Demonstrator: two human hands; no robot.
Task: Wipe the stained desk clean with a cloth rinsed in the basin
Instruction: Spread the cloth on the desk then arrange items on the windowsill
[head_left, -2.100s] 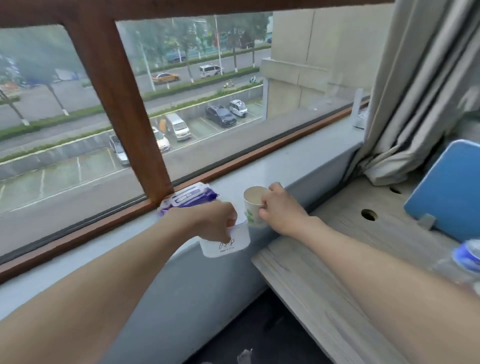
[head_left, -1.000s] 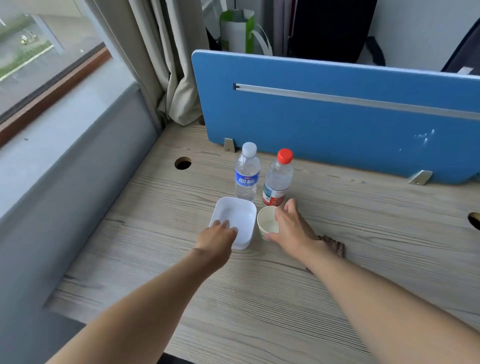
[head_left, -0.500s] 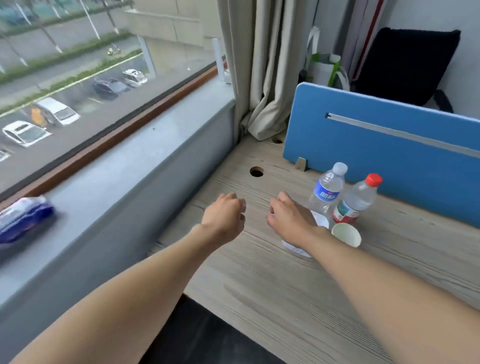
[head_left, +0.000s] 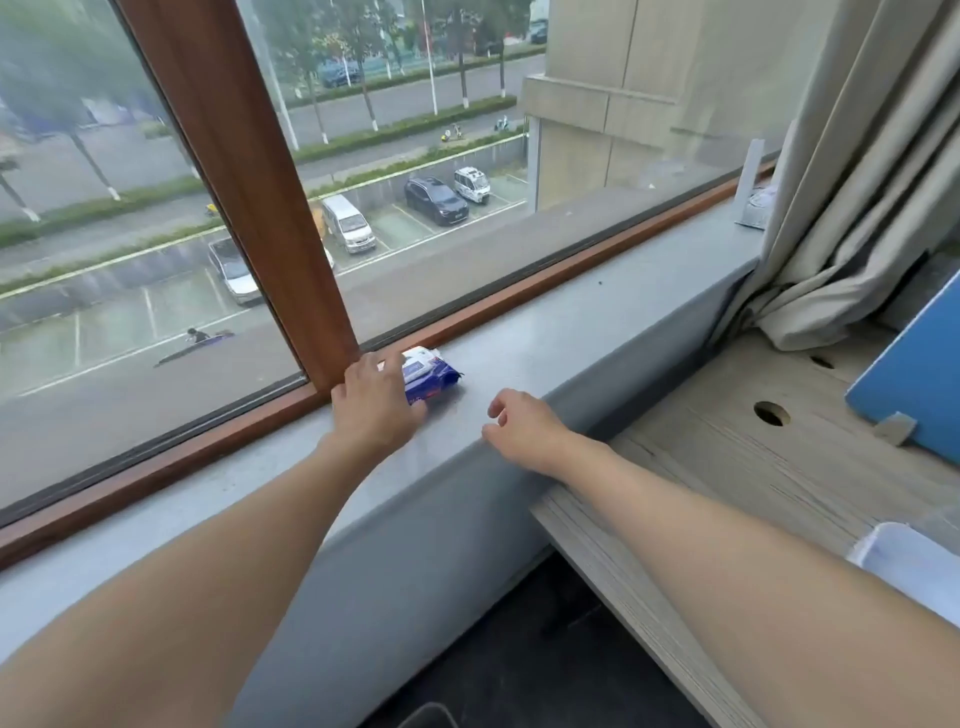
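Observation:
A blue and white pack of wet wipes (head_left: 434, 375) lies on the grey windowsill (head_left: 597, 332), against the brown window frame. My left hand (head_left: 376, 402) covers the pack's left half, fingers over its top and thumb at its near edge. My right hand (head_left: 522, 428) hovers just above the sill to the right of the pack, fingers loosely curled and holding nothing. The wooden desk (head_left: 753, 467) runs along the right. A corner of the white basin (head_left: 904, 558) shows on it at the right edge. No stain is in view.
A blue divider panel (head_left: 919, 374) stands on the desk at the far right, beside a round cable hole (head_left: 771, 414). A grey curtain (head_left: 857, 208) hangs over the sill's far end. Dark floor shows below the desk edge.
I have turned from the desk towards the window. Both hands left the basin and cup on the desk and moved to the sill, where the left hand now lies on the wipes pack.

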